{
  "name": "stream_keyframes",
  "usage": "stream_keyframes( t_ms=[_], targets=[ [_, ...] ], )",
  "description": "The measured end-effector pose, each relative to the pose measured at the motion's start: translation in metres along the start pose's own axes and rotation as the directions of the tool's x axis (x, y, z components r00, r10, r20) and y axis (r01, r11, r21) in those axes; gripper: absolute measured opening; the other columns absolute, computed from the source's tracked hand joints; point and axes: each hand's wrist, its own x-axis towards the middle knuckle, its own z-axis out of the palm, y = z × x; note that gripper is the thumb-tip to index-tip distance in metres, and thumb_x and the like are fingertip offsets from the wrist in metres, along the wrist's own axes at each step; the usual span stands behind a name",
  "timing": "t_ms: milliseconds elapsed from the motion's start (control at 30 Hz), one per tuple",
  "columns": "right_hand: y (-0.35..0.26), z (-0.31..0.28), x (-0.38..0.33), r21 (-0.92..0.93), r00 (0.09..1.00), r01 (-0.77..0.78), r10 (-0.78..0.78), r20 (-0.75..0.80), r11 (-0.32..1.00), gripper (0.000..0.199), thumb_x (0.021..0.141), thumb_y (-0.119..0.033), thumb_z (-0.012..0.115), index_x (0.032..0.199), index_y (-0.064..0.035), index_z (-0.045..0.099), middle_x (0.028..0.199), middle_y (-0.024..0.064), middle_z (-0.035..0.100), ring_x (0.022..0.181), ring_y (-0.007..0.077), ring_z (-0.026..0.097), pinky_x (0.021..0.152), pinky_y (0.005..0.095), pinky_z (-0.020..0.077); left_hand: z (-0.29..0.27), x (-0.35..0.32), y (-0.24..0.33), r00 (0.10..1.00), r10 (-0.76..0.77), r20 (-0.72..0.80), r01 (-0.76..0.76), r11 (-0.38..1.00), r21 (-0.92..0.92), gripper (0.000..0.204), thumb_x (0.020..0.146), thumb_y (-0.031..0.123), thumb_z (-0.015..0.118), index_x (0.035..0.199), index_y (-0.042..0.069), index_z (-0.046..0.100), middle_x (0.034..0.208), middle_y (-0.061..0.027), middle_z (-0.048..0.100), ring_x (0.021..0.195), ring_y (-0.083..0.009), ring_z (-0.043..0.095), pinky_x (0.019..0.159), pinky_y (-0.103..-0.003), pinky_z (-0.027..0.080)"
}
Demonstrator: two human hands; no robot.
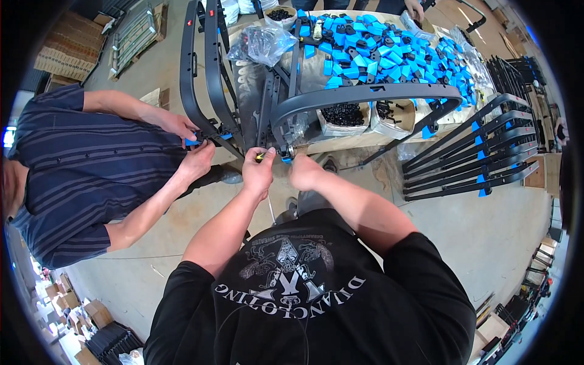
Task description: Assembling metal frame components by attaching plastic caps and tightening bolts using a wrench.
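My left hand (258, 173) is closed around a small yellow-and-black tool (260, 157), most of it hidden by the fingers. Just to its right, a blue plastic piece (286, 159) sits at the lower end of a curved black tubular frame (365, 93). My right hand (305, 173) is closed beside that same end, its fingertips mostly out of sight, so what they grip cannot be made out. The frame arches away to the right over the table.
At the left, a co-worker's hands (198, 159) work on another black frame (190, 73). Blue plastic parts (377, 52) cover the table, with boxes of black fittings (344, 115) at its front edge. Stacked black frames (474, 152) stand at right; another person's hand (415, 9) is beyond.
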Motion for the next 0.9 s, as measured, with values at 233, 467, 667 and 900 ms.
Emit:
stream_keyframes(
  t_ms=[233,467,667,900],
  targets=[
    [-0.054,-0.050,-0.035,0.621,0.883,-0.381,0.072,0.463,0.685,0.029,0.096,-0.018,0.051,0.108,0.0074,0.059,0.082,0.0175,0.064,0.063,0.0355,0.067,0.055,0.0514,0.0573,-0.012,0.000,-0.013,0.998,0.063,0.005,-0.062,0.987,-0.150,0.024,0.095,0.028,0.073,0.098,0.012,0.056,0.056,0.0042,0.046,0.039,-0.0056,0.034,0.036,-0.027,0.022],
    [-0.063,-0.050,-0.040,0.665,0.899,-0.414,0.163,0.407,0.622,0.033,0.093,-0.020,0.055,0.103,0.0117,0.059,0.096,0.0248,0.068,0.077,0.0402,0.072,0.060,0.0566,0.0574,-0.017,-0.005,-0.007,0.996,-0.090,0.003,0.089,0.985,-0.146,0.020,0.093,0.021,0.075,0.097,0.007,0.062,0.083,0.0008,0.058,0.073,-0.0077,0.048,0.062,-0.026,0.040],
    [-0.039,-0.014,-0.024,0.123,0.986,-0.133,0.119,0.118,0.984,0.028,0.089,-0.016,0.055,0.099,0.0100,0.061,0.091,0.0223,0.068,0.071,0.0352,0.070,0.054,0.0524,0.0568,-0.014,0.007,-0.022,0.996,0.084,-0.029,-0.085,0.995,-0.057,0.021,0.092,0.022,0.076,0.098,0.007,0.062,0.083,0.0010,0.058,0.074,-0.0076,0.048,0.064,-0.025,0.041],
    [0.007,0.015,-0.003,0.268,0.990,-0.104,0.124,-0.060,0.958,0.030,0.094,-0.020,0.052,0.102,0.0075,0.061,0.084,0.0175,0.065,0.062,0.0322,0.067,0.048,0.0487,0.0545,0.000,0.011,-0.016,0.992,0.126,0.000,-0.126,0.992,-0.031,0.021,0.092,0.021,0.076,0.098,0.006,0.063,0.086,-0.0004,0.058,0.080,-0.0097,0.050,0.070,-0.027,0.043]
  ],
)
